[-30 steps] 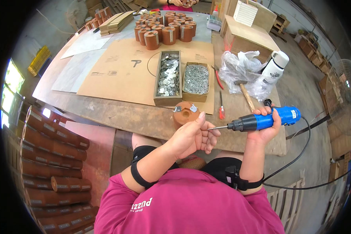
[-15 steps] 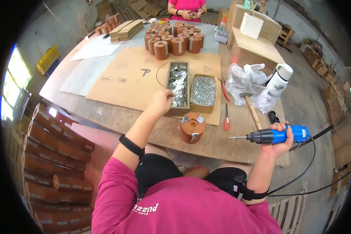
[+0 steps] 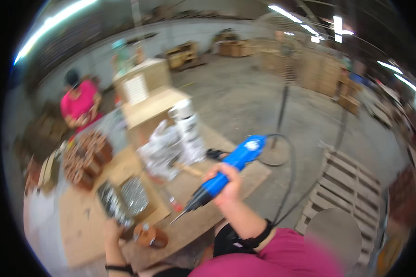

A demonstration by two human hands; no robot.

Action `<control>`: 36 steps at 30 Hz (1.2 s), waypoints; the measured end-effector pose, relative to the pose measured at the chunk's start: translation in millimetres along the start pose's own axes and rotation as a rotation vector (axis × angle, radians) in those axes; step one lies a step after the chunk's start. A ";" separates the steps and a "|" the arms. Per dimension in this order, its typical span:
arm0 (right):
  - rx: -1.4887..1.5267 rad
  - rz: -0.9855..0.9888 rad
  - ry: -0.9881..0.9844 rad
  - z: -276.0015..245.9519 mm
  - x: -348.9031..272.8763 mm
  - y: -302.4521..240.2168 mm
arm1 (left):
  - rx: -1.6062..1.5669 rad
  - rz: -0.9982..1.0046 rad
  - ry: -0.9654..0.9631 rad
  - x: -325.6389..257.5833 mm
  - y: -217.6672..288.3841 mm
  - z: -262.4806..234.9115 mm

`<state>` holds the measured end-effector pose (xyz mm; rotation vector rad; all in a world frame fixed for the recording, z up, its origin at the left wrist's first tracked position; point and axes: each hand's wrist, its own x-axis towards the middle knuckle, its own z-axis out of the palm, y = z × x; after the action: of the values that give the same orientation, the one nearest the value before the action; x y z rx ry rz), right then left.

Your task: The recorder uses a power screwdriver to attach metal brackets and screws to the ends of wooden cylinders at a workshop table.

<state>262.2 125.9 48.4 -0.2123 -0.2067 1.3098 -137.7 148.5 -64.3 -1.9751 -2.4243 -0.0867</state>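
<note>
A blue electric screwdriver (image 3: 238, 159) is gripped in my right hand (image 3: 227, 183), its bit pointing down to the left over the table. My left hand (image 3: 112, 229), blurred, is at the near end of a long box of flat metal pieces (image 3: 111, 201); its fingers do not show clearly. Beside that box lies a box of small silvery screw-like parts (image 3: 134, 196). Close to my left hand, at the table's near edge, stands a round brown block (image 3: 150, 236) with a hole in its top.
Several brown cylinders (image 3: 85, 159) stand farther back on the table. A plastic bag (image 3: 161, 147), a white bottle (image 3: 186, 121) and a wooden-handled tool (image 3: 188, 169) are beyond the screwdriver. A person in pink (image 3: 81, 104) works across the table. A pallet (image 3: 342, 189) and fan (image 3: 286, 60) stand right.
My view has swung to the right, so the table now sits at the lower left and more floor shows. The screwdriver stays in my right hand; my left stays by the box of metal pieces.
</note>
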 end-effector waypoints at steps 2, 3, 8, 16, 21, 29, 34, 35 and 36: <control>0.045 -0.024 -0.007 -2.1 -4.0 0.1 | -0.088 -0.055 0.022 -1.4 -15.6 3.5; 0.028 -0.045 -0.017 -2.2 -2.6 -3.5 | -0.163 -0.088 0.040 -1.1 -0.4 -3.9; 0.014 -0.105 -0.006 -1.5 -8.0 -22.3 | -0.189 -0.080 0.000 8.7 -1.2 -8.1; 0.025 -0.158 -0.007 -8.8 -8.1 -27.4 | -0.518 -0.067 0.104 6.0 35.0 -10.9; 0.050 -0.137 0.018 -11.5 -9.2 -27.8 | -0.770 -0.090 0.190 -27.3 47.7 -35.7; 0.021 -0.097 0.014 -7.4 -14.0 -24.9 | -1.037 0.001 0.337 -58.4 45.9 -51.5; 0.012 -0.104 0.011 -6.6 -13.8 -21.4 | -1.191 0.062 0.345 -67.3 46.6 -56.9; 0.012 -0.109 0.002 -6.6 -13.8 -21.0 | -1.189 0.061 0.343 -65.9 42.3 -54.7; 0.013 -0.115 -0.007 -6.8 -14.1 -20.4 | -1.210 0.064 0.323 -64.6 37.4 -52.3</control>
<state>279.6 107.0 46.9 -0.1823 -0.2133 1.1976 -89.3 90.2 -13.7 -1.9856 -2.2011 -2.0681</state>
